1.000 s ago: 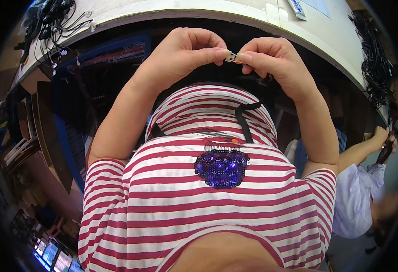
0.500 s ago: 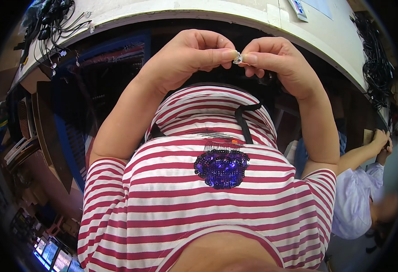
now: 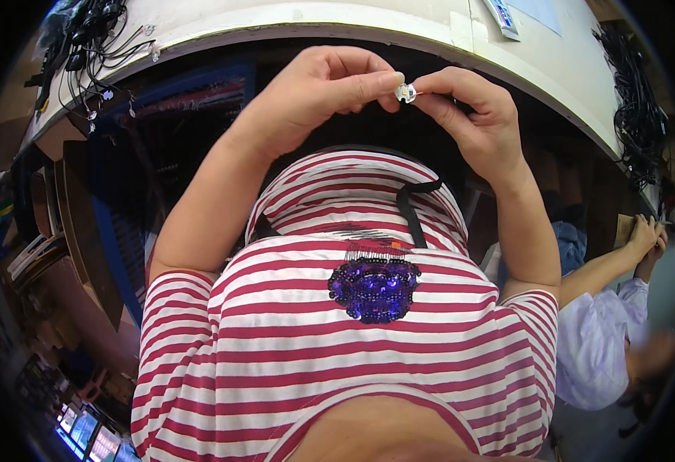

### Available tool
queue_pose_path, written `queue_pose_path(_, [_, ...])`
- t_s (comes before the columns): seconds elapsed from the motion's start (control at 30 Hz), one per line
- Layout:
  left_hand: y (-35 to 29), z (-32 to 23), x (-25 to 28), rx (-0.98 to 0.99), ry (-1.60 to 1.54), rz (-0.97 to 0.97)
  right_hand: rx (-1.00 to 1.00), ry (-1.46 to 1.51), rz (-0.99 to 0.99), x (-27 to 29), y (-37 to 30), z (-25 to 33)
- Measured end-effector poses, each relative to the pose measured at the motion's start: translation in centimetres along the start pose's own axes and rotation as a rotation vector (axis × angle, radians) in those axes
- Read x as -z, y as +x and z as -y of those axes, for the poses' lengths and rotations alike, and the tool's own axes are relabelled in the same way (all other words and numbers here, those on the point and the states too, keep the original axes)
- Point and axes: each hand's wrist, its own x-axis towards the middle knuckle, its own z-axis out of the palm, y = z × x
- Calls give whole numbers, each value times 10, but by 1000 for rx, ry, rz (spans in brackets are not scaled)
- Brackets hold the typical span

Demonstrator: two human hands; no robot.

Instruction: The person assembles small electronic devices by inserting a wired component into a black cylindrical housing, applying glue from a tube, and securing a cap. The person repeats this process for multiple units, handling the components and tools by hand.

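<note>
A small round white LED board [image 3: 406, 93] with a yellow spot at its middle is pinched between the thumb and fingers of my left hand [image 3: 345, 85]. Its face is turned up toward view, just in front of the table edge. From the board's right side a thin red wire [image 3: 420, 94] runs to my right hand [image 3: 472, 108], whose thumb and forefinger are closed around it. Behind the fingers, the rest of the wire is hidden.
The white table [image 3: 291, 21] curves across the top. On it lie a bundle of black cables with small clear ends [image 3: 83, 54] at left, a tube [image 3: 501, 19] and more black cables [image 3: 641, 108] at right. A co-worker [image 3: 603, 339] sits at right; a blue crate [image 3: 114, 223] stands below left.
The board has turned so its face with the yellow spot shows. My right hand has shifted slightly, and its fingers now sit on the red wire instead of close against the board.
</note>
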Motion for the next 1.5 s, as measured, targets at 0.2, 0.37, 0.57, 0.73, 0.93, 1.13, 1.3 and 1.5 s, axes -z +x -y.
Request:
queue_pose_path(0.2, [0,-4,3,43,81,76,-70,69,46,0,3,3])
queue_pose_path(0.37, [-1,5,-3,-57,-38,-32,-41,100,-66,-1,-1,-4])
queue_pose_path(0.57, [2,14,-7,-80,-78,-133,138,-238,-207,-11,-6,5])
queue_pose_path(0.73, [3,18,-8,-20,-257,-161,411,-409,-276,-18,-3,-4])
queue_pose_path(0.93, [2,15,-6,13,-324,-123,323,-368,-302,-20,-7,-5])
queue_pose_path(1.13, [-2,11,-3,-30,-194,-111,255,-302,-248,-22,-5,-3])
queue_pose_path(1.3, [-5,0,-8,-88,-67,-136,-11,-33,-243,-24,0,6])
queue_pose_path(1.5, [6,48,-25,-294,45,-39,-430,975,-286,-19,10,4])
